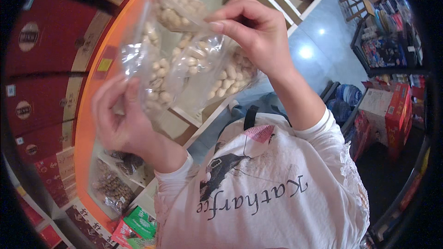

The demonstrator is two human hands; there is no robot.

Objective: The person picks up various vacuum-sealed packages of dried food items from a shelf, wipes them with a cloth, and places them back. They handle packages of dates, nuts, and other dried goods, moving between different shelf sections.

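Clear plastic bagging with pale nuts in shells, which look like pistachios [161, 79], is spread out between my two hands. My right hand [256, 31] pinches the plastic film between thumb and index finger at the upper right. At the lower left, my left hand [121, 114] grips the bag's other side, blurred by motion. Another bulging bag of nuts [181, 10] shows at the top, and more nuts [226, 79] lie under clear plastic below my right hand. The layers overlap, so I cannot tell which bags hang from my hands and which rest in the bin.
A display bin with an orange rim [84, 117] curves along the left, beside stacked dark red cartons [38, 55]. Bagged brown nuts [112, 183] and a green packet [140, 221] lie at lower left. Rightward are tiled floor [322, 52], a wooden stool [356, 5] and a red-and-white carton [384, 110].
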